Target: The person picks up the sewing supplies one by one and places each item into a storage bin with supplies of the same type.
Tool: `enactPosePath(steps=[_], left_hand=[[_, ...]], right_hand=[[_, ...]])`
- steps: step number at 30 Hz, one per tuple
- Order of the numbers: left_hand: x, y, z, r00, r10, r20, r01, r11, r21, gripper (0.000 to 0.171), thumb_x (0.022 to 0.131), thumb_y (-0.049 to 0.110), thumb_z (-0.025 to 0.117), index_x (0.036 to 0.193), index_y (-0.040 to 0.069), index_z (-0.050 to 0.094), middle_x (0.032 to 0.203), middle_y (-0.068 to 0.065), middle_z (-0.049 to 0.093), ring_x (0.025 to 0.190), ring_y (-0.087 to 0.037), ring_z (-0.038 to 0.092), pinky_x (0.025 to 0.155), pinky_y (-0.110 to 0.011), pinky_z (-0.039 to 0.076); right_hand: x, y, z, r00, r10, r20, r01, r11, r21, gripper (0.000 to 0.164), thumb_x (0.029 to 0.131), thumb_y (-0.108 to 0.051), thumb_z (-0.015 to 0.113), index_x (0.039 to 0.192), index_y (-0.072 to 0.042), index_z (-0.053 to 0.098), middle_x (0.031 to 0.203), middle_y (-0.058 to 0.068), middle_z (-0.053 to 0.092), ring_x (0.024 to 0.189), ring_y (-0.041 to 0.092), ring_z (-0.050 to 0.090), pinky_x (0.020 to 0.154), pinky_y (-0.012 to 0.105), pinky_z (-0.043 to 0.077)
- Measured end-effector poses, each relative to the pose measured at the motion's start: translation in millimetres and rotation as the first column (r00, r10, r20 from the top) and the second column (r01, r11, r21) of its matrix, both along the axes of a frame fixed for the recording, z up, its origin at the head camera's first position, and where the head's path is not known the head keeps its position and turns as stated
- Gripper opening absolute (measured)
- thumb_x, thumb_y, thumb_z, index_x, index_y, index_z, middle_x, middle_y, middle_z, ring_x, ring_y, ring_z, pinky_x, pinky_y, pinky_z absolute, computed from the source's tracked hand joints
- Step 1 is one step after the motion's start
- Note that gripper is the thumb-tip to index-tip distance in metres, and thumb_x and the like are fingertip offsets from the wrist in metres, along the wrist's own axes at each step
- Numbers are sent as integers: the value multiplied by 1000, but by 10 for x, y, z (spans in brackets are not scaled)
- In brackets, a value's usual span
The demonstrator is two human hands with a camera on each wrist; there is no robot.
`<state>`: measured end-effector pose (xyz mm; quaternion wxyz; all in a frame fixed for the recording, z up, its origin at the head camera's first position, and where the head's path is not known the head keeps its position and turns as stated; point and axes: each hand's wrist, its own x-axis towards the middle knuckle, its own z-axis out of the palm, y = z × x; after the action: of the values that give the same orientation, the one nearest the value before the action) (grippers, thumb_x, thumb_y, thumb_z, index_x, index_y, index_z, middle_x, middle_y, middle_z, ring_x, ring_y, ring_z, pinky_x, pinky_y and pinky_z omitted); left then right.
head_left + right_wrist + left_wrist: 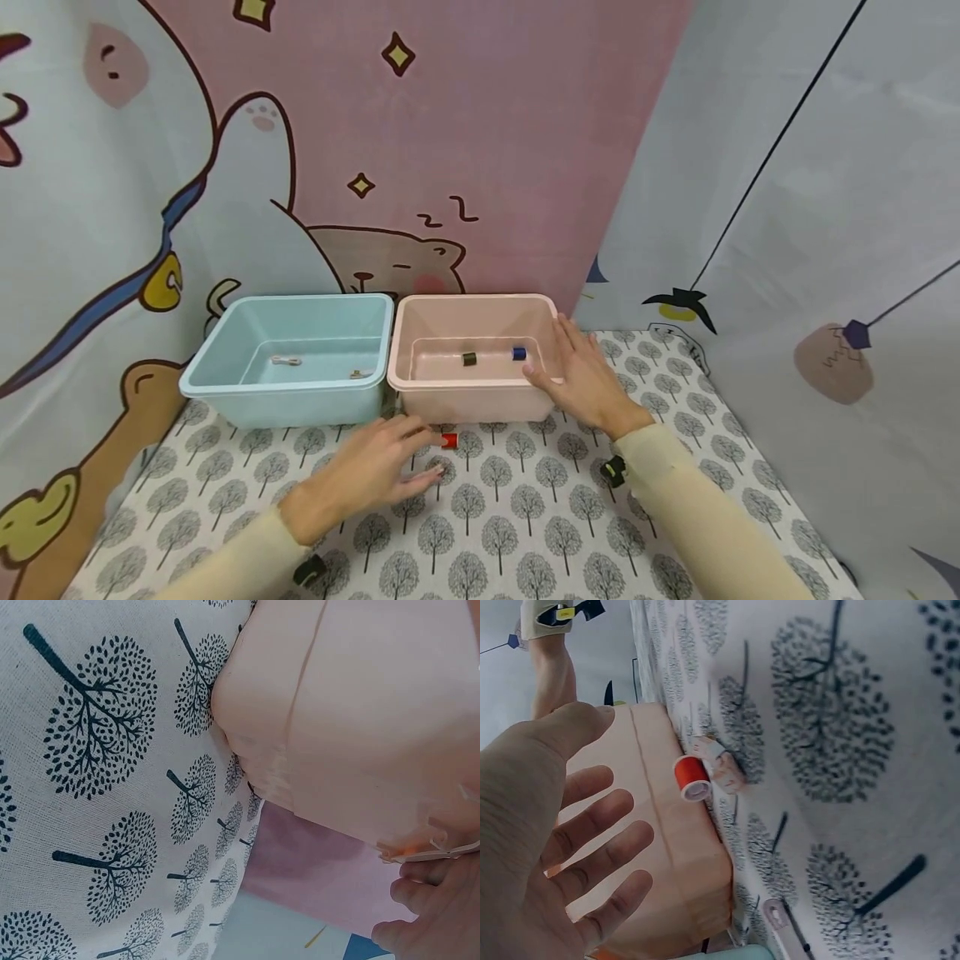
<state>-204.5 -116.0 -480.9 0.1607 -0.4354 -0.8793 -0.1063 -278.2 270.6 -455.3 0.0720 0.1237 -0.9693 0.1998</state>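
Observation:
A red thread spool (449, 441) lies on the cloth in front of the pink bin (457, 406). Beside it my left hand (375, 462) hovers with fingers spread and loosely bent; the left wrist view shows nothing between them and the spool (692, 778) apart from the fingertips. A small pale object (720, 762) sits against the spool there. My right hand (588, 379) rests at the right rim of the pink bin, fingers extended along its side and thumb over the front corner. Inside this bin are a dark green spool (469, 359) and a blue spool (519, 354).
A light blue bin (300, 408) stands directly left of the pink one, holding a pale clip-like piece (286, 361) and a small tan piece (358, 374). In the left wrist view a pinkish clip-like piece (781, 922) lies on the tree-patterned cloth (495, 533). Printed fabric hangs behind.

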Motion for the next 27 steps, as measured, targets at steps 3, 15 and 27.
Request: enactPosePath(steps=[3,15,27], left_hand=[[1,-29,-44,1000,1,23,-1,1000,-11,50,99,48,93,138,19,81,138,-1,82,122,-20,81,106,-47,72],[-12,-116,-183,994,26,102,-23,999,-38,46,102,49,90,136,20,82,140,1,81,123,-19,81,106,-50,71],[-41,-161,-247,983,33,181,-23,998,-57,42,99,47,94,131,21,84,108,9,76,85,6,60,87,-32,69]], right_hand=[[-8,-11,-3,1000,2,-7,-2,1000,3,111,113,-77,51,187,-4,9,198,15,3,185,45,9,151,67,3],[10,-21,-12,1000,1,-15,-1,1000,-8,114,112,-82,47,186,-3,10,198,15,4,185,44,10,150,68,4],[-7,-18,-22,1000,-1,-13,1,1000,-4,109,114,-70,55,186,-2,10,198,16,4,184,45,11,150,68,4]])
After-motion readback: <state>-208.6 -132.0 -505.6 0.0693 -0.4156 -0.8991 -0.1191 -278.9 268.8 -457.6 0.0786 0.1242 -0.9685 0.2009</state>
